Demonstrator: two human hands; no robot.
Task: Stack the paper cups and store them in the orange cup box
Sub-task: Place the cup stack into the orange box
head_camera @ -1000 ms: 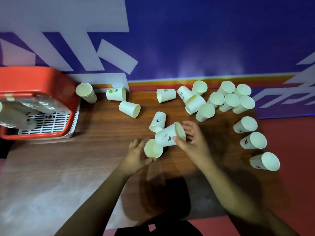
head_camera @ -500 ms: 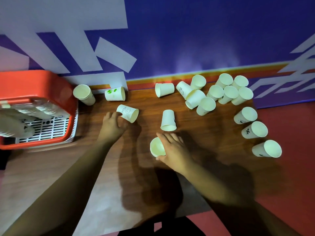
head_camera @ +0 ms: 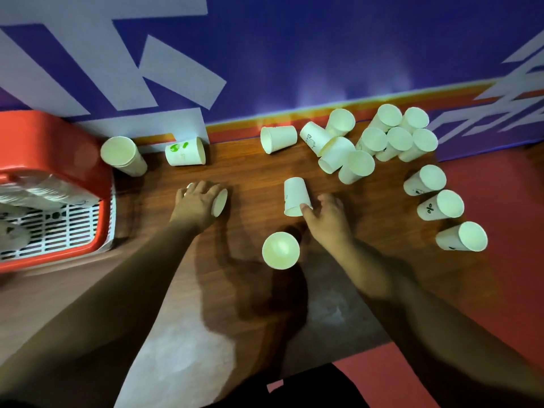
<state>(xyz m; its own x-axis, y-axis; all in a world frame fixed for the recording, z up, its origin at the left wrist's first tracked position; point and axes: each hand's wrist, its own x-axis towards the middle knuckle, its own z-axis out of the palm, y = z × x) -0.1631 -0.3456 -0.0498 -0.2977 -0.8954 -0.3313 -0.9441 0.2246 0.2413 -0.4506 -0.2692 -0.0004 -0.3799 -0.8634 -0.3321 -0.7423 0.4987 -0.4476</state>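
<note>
Tipped cup (head_camera: 220, 202) beneath curled left fingers (head_camera: 203, 188), rim rightward.

Left hand (head_camera: 197, 201) curled, right hand (head_camera: 326, 220) relaxed

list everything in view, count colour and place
orange cup box: one, orange, far left
stored stacks: several, white, lying in box
back cups: ten, white, back centre to right
side cups: three, white, right edge
green-marked cup: one, white, back left, lying
upright stack: one, white, beside box
near cup: one, white, front centre, upright
upturned cup: one, white, centre, mouth down
lying cup: one, white, under left hand
table: one, brown wood
wall: one, blue with pale shapes, behind
left hand: one, grips lying cup
right hand: one, fingers touch upturned cup
</note>
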